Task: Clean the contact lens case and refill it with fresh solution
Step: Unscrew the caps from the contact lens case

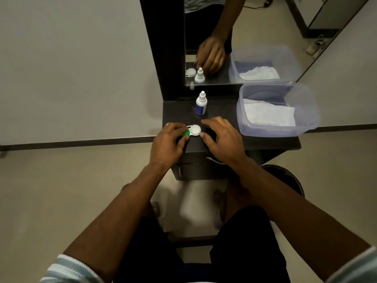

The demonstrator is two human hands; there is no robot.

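Contact lens case point(191, 131) lies flat near the front edge of the dark table point(265, 141), between the two hands. It is a small two-well piece: one round cap is white point(195, 129) and faces up in plain sight, the other cap is green point(185, 133) and mostly hidden under fingers. A thin white rim joins the two wells.

The left hand point(168, 142) curls its fingers and thumb over the green side, gripping that cap and pinning the case to the table. The right hand point(222, 137) sits just to the other side of the white cap, fingers loosely bent; its thumb tip touches or nearly touches the white cap's edge, and I cannot tell whether it has any hold on it.

Beyond the gripped case, further from the person, a small white dropper bottle point(201, 103) with a blue label stands upright, cap on. Off past the right hand sits a clear plastic tub point(306, 111) with white tissue point(267, 115) inside. A mirror point(244, 37) behind the table reflects the bottle, the tub and one hand.
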